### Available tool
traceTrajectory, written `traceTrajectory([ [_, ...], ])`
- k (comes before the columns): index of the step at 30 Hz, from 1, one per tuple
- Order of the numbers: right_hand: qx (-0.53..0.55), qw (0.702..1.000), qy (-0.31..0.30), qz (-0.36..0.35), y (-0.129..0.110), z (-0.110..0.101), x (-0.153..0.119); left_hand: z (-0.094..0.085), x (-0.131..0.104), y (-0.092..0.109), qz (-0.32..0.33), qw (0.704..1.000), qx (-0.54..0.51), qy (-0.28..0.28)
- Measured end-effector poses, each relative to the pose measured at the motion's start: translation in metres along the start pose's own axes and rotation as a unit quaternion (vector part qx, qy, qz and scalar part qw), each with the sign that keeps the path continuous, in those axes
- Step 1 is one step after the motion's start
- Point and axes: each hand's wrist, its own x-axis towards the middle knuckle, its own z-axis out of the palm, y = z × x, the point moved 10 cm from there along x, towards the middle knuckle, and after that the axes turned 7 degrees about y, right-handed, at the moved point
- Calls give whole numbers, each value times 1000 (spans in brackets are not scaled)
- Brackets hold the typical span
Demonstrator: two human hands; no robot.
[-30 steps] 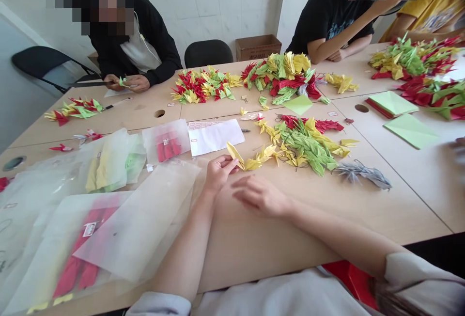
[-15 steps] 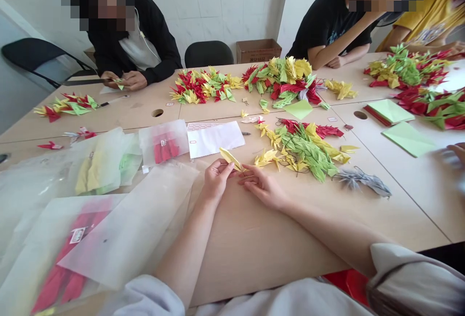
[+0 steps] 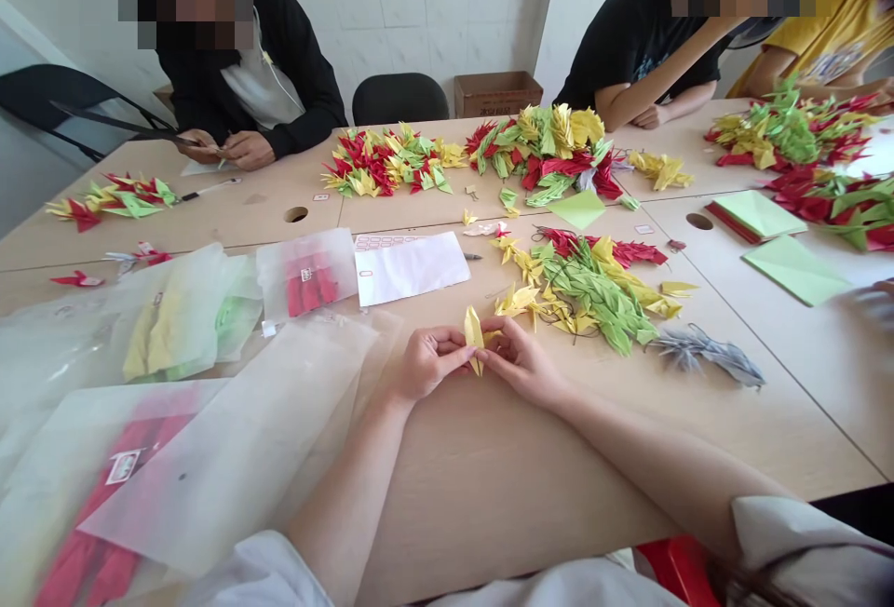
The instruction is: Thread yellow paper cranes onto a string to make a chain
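Between my two hands, above the wooden table (image 3: 475, 477), is a piece of folded yellow paper (image 3: 473, 332), standing upright with pointed ends. My left hand (image 3: 431, 363) pinches it from the left, thumb toward me. From the other side my right hand (image 3: 521, 360) grips it with thumb and fingers, the two thumbs almost meeting. Part of the paper is covered by the fingers. Just beyond my right hand lie yellow folded paper cranes (image 3: 521, 300) and strings of green ones (image 3: 593, 295). A grey tassel-like bundle (image 3: 709, 353) rests to the right.
Clear plastic sleeves (image 3: 230, 458) with red, yellow and green folded paper spread over the left. A white sheet (image 3: 413, 267) and a pen lie ahead. Heaped cranes (image 3: 391, 163) and green paper squares (image 3: 796, 267) are farther off. Co-workers (image 3: 279, 58) sit opposite.
The yellow folded paper has turned from slanting to upright and come slightly nearer and to the right. My right hand has closed in, and both hands now pinch the paper.
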Motion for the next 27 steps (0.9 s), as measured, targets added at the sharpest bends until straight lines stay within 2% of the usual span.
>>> traceTrajectory([
  [2,56,998,-22,2,4,3,2,7,-2,0,-7,999,22,-24],
  [5,123,992,-13,6,8,0,4,9,-1,-2,-7,999,31,-30],
  [7,126,992,-1,4,9,-2,5,7,1,-3,-3,999,27,-26],
  [11,92,995,-22,2,10,-1,7,8,4,-4,2,999,27,-43],
  [16,159,985,-60,32,13,0,16,10,5,-6,-5,997,27,-74],
  [22,202,976,-77,37,8,2,18,11,3,6,35,998,16,-59],
  [27,189,977,-77,63,12,3,15,9,5,3,10,999,35,-26],
])
